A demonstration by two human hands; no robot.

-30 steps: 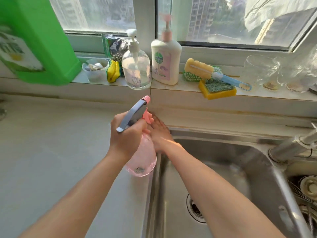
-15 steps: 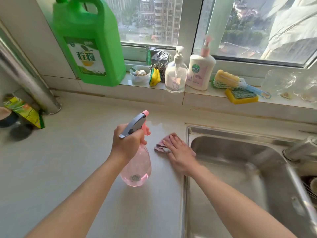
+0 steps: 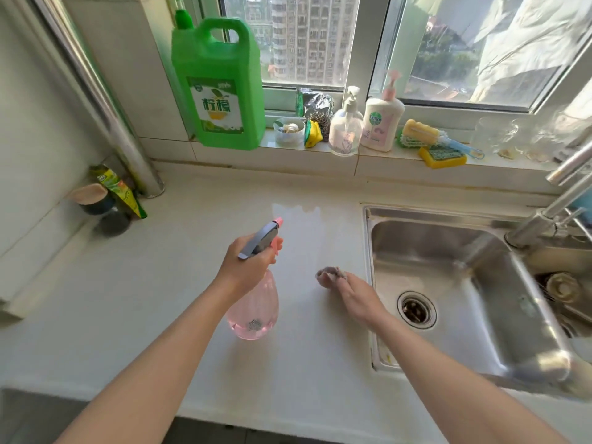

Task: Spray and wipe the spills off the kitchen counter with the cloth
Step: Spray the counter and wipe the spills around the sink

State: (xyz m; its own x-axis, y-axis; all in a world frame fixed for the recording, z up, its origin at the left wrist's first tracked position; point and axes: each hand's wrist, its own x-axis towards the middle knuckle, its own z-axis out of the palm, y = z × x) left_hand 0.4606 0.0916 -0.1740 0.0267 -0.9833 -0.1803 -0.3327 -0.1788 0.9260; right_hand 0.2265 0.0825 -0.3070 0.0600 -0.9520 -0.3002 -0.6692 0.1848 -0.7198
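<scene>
L hand (image 3: 246, 267) grips the neck of a pink see-through plastic spray bottle (image 3: 254, 312) w/ a grey trigger head. Its fingers are wrapped round below the trigger and the nozzle points away from the person. Bottle is upright; can't tell if its base sits on the white counter (image 3: 128, 299) or hangs just above it.

R hand (image 3: 355, 293), right of L hand and apart from it, has its fingers bent over a small bunched pinkish-grey cloth (image 3: 331, 273), holding it down on the counter. The cloth pokes out past the fingertips.

Ahead of both hands, btwn them and the wall, is a glossy wet patch (image 3: 307, 219). Just right of R hand is a stainless steel sink (image 3: 448, 251), drain near the wrist.

Well ahead of L hand, on the window ledge (image 3: 288, 149), stands a big green plastic detergent jug (image 3: 217, 91). Ahead of R hand on the ledge are a clear pump bottle (image 3: 346, 129) & a white pump bottle w/ pink top (image 3: 381, 123), side by side.
</scene>
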